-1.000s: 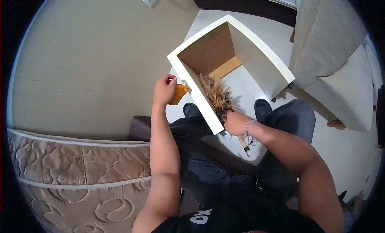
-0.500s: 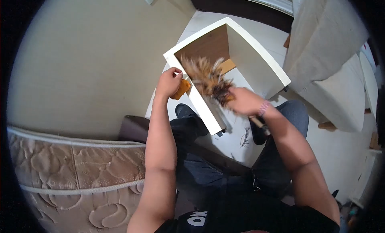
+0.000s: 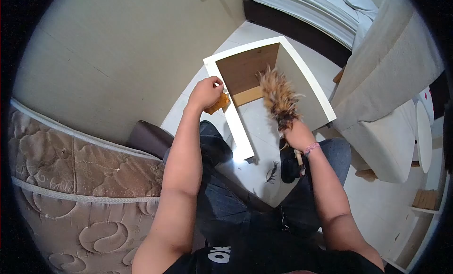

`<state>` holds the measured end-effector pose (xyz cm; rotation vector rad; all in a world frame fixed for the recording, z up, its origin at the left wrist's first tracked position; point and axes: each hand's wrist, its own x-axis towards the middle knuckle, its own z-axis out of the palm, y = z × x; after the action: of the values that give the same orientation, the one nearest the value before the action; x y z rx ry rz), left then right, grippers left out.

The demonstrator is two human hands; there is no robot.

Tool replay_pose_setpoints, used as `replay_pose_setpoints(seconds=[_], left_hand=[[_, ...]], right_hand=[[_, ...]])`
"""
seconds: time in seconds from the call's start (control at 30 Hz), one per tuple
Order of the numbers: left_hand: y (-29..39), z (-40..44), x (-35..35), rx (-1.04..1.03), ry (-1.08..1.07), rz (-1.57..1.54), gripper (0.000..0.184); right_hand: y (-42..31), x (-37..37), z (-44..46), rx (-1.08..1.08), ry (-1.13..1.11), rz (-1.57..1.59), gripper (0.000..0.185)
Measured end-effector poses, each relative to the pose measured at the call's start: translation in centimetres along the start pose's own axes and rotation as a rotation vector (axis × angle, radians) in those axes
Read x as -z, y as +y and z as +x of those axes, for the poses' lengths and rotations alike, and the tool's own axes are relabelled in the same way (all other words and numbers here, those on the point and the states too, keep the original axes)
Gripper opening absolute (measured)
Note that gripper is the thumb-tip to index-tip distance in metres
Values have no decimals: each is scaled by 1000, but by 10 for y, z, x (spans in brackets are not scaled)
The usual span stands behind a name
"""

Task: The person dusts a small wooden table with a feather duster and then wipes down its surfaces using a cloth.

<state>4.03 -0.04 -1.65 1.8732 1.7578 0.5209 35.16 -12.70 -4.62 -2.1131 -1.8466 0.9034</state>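
My left hand (image 3: 206,93) is closed at the left edge of a white box-like furniture piece (image 3: 243,144). An orange cloth (image 3: 218,105) hangs below its fingers, against that edge. My right hand (image 3: 299,134) grips a brown feather duster (image 3: 279,95) near the base of its feathers. The feathers point up into the open piece, by its right inner wall, and the handle end sticks out below my hand. Inside, the piece has a brown panel at the far end and a light wood strip.
A patterned mattress (image 3: 89,179) lies at the left beside a wall. Dark feathers (image 3: 272,173) lie on the tiled floor between my feet. A beige draped cloth (image 3: 384,104) stands at the right, and a bed (image 3: 302,19) is at the back.
The duster has lifted off the left inner wall and swung across to the right wall, held in my right hand. My left hand stays at the left edge with the cloth. The view has shifted.
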Motion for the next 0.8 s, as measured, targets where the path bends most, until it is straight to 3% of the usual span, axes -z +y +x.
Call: replay_pose_setpoints(seconds=[0.03, 0.1, 0.23, 0.3, 0.37, 0.4, 0.57, 0.63, 0.7, 0.77, 0.8], left_hand=[[2, 0, 0, -3, -5, -5, 27], [7, 0, 3, -21, -10, -1, 27], [-1, 3, -1, -84, 13, 49, 27], [-8, 7, -5, -101, -21, 39, 28], [-5, 7, -8, -96, -73, 35, 29], [-2, 6, -7, -62, -100, 45, 29], [-6, 5, -12, -49, -183, 73, 29], [-9, 4, -11, -51, -215, 88, 29], [-4, 6, -10, -72, -212, 89, 29], [0, 3, -6, -78, -191, 72, 29], [0, 3, -5, -77, -170, 68, 29]], right_hand=[[-2, -1, -1, -8, 5, 2, 37], [-10, -4, -5, 27, -268, 58, 40], [-21, -30, -17, 235, -349, 53, 43], [-14, -46, -5, 194, -375, -34, 43], [-16, -48, 5, 176, -570, -119, 42], [-13, -53, 11, 389, -504, -246, 37], [-15, 18, 4, 345, -100, 140, 32], [0, 35, 20, 281, -263, 178, 32], [9, 60, 21, 337, -176, -234, 33], [17, 92, 19, 245, -97, -574, 40], [27, 106, 23, 213, -57, -601, 44]])
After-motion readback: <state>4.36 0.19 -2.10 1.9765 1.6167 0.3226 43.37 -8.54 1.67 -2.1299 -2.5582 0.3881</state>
